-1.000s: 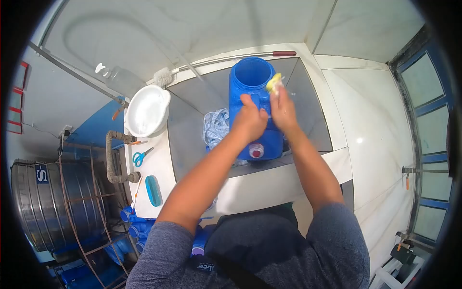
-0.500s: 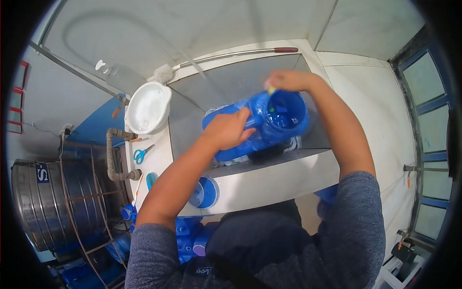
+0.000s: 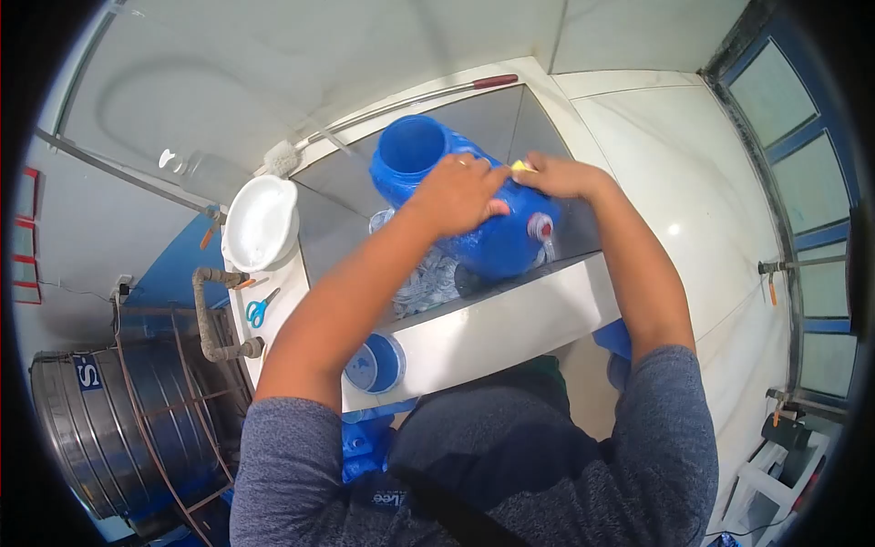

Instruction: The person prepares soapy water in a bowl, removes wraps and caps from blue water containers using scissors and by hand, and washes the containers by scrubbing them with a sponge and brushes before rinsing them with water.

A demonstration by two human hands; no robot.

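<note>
A big blue water jug (image 3: pixel 497 246) lies tilted in the grey basin (image 3: pixel 319 232), its wide round mouth facing up at the far left. A small spout with a reddish-white ring (image 3: pixel 540 226) sticks out at its near right end. My left hand (image 3: pixel 456 196) is closed on the jug's upper side, likely at the handle, which the fingers hide. Pinched in my right hand (image 3: pixel 561 176) is a yellow sponge (image 3: pixel 521 168), pressed to the jug's surface beside my left fingers. Crumpled clear plastic (image 3: pixel 428 283) lies under the jug.
On the left ledge stand a white bowl (image 3: pixel 262 223), blue scissors (image 3: pixel 258 313) and a clear pump bottle (image 3: pixel 202 175). A long-handled brush (image 3: pixel 401 105) lies along the back edge. A blue round container (image 3: pixel 389 360) sits on the front ledge. Pipes (image 3: pixel 205 314) rise at left.
The jug has been turned, so its mouth now points to the far left instead of right, and its spout shows. My right hand has moved from the mouth's rim to the jug's side.
</note>
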